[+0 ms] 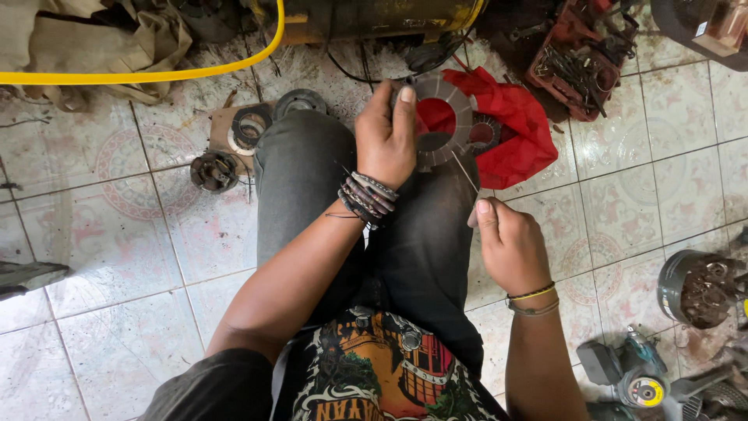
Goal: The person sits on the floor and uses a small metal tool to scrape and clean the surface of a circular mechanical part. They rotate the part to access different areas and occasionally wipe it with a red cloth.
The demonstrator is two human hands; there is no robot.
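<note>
Left hand grip closed on grey ring plate; right hand pinches thin wire. Steady plate on knee, feed wire slowly.

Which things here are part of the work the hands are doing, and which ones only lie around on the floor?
In use:
- left hand holding the grey toothed ring
- right hand pinching a thin wire

Lying about:
- red cloth
- yellow hose
- wound coil part
- angle grinder
- red tool tray
</note>
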